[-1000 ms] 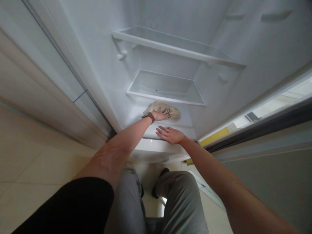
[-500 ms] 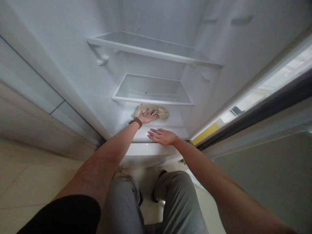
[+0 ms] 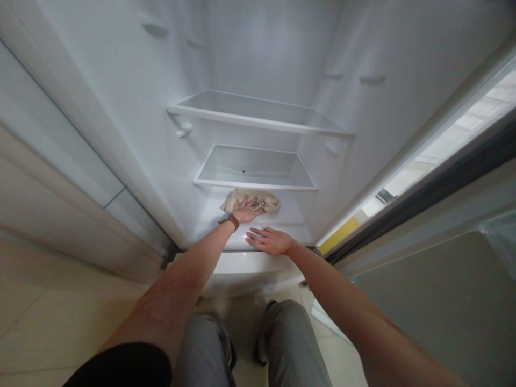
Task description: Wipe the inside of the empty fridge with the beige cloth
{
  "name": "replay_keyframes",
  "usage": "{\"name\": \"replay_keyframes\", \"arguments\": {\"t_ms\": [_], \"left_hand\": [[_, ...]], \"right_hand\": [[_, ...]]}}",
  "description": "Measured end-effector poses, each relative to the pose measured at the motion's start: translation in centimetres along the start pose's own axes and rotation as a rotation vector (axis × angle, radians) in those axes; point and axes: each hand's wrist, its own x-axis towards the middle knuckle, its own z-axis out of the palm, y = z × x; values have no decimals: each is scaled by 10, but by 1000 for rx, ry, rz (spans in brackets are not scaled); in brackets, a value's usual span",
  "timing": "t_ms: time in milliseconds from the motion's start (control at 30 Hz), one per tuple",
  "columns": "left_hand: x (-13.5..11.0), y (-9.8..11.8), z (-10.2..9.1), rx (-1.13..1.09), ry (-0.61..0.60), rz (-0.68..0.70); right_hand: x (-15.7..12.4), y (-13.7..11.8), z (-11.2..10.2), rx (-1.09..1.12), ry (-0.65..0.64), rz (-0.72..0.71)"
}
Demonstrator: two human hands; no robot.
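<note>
- The crumpled beige cloth (image 3: 252, 200) lies on the white fridge floor, just under the lower glass shelf (image 3: 255, 172), its long axis running side to side.
- Left hand (image 3: 246, 208) presses flat on the cloth, fingers spread.
- Right hand (image 3: 271, 241) rests open, nearer than the cloth, at the floor's front edge, holding nothing.

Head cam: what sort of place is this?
Most likely a home kitchen, at an open, emptied fridge. White interior with glass shelves and a clear drawer; the left hand presses a beige cloth on the bottom shelf, the right hand rests flat on its front edge. Tiled floor below.
</note>
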Motion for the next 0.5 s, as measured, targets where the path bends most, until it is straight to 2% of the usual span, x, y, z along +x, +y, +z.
{"name": "replay_keyframes", "arguments": {"t_ms": [200, 367, 433, 500], "left_hand": [[-1, -3, 10, -31, 27, 25], [-16, 2, 14, -102, 14, 23], [-27, 6, 14, -147, 0, 24], [-40, 9, 13, -205, 0, 20]], "right_hand": [[0, -1, 2, 79, -74, 38], [-1, -3, 3, 187, -140, 82], [3, -7, 1, 245, -181, 172], [11, -18, -5, 304, -218, 341]]}}
